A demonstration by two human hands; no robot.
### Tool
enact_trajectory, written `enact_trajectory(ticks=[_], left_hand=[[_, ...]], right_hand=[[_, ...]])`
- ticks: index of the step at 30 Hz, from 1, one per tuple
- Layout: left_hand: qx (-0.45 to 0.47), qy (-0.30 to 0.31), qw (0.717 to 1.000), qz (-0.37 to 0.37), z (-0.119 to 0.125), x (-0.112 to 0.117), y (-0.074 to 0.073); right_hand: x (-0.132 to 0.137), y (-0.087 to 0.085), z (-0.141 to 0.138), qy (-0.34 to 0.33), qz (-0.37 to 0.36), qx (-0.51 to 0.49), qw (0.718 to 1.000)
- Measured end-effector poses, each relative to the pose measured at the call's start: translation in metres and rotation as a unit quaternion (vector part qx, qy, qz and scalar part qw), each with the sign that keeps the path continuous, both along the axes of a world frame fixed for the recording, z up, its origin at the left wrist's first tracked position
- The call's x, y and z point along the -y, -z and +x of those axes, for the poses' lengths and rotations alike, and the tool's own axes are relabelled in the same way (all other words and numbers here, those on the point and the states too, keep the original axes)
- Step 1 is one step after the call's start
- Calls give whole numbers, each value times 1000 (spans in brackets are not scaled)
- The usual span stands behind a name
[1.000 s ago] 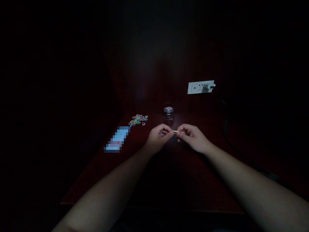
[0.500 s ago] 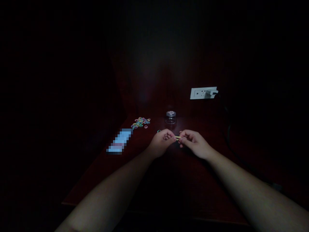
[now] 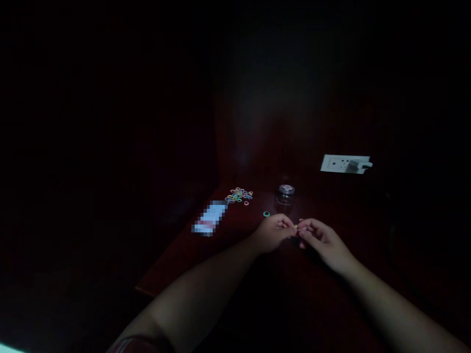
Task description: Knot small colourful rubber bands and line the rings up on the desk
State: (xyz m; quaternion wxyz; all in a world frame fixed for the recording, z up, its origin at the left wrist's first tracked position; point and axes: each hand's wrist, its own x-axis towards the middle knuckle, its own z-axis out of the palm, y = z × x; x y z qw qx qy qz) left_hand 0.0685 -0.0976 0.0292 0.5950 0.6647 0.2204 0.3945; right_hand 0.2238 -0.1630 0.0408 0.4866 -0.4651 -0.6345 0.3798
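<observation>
My left hand (image 3: pixel 273 234) and my right hand (image 3: pixel 326 243) meet fingertip to fingertip above the dark red table. Between their pinched fingers is a small yellow elastic band (image 3: pixel 296 226), mostly covered by the fingertips. Just beyond my left hand lies a green elastic band (image 3: pixel 266 214). Part of a pinkish band (image 3: pixel 300 220) peeks out behind the right fingers. Further back stands a clear round jar (image 3: pixel 285 197) with its lid on. A loose pile of pastel elastic bands (image 3: pixel 238 194) is spread to the left of the jar.
A phone with a blurred-out lit screen (image 3: pixel 210 218) lies near the left edge of the table (image 3: pixel 169 267). On the back wall is a white socket plate (image 3: pixel 345 164) with a plug in it. The surroundings are very dark.
The view has swung left, so everything appears further right and lower. My fingertips have drawn closer together, and less of the yellow band shows between them.
</observation>
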Motion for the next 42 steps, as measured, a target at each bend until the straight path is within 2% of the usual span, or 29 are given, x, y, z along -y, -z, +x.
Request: enact_trajectory(ticks=[6, 12, 18, 21, 31, 38, 42], left_hand=[[-9, 11, 1000, 6, 1, 7, 1], [-33, -35, 995, 84, -4, 11, -6], [-56, -58, 987, 139, -5, 7, -1], [-55, -61, 986, 142, -6, 8, -2], [-73, -54, 985, 149, -10, 8, -3], [-118, -29, 982, 143, -9, 11, -5], [-126, -46, 979, 155, -7, 9, -2]], right_hand=[[-1, 0, 2, 18, -3, 61, 998], [-3, 2, 4, 16, 0, 67, 998], [-2, 0, 2, 26, -15, 54, 998], [-2, -1, 3, 38, -17, 42, 998], [-4, 2, 9, 14, -30, 34, 999], [-5, 3, 9, 7, -21, 74, 997], [-4, 2, 7, 11, 4, 110, 994]])
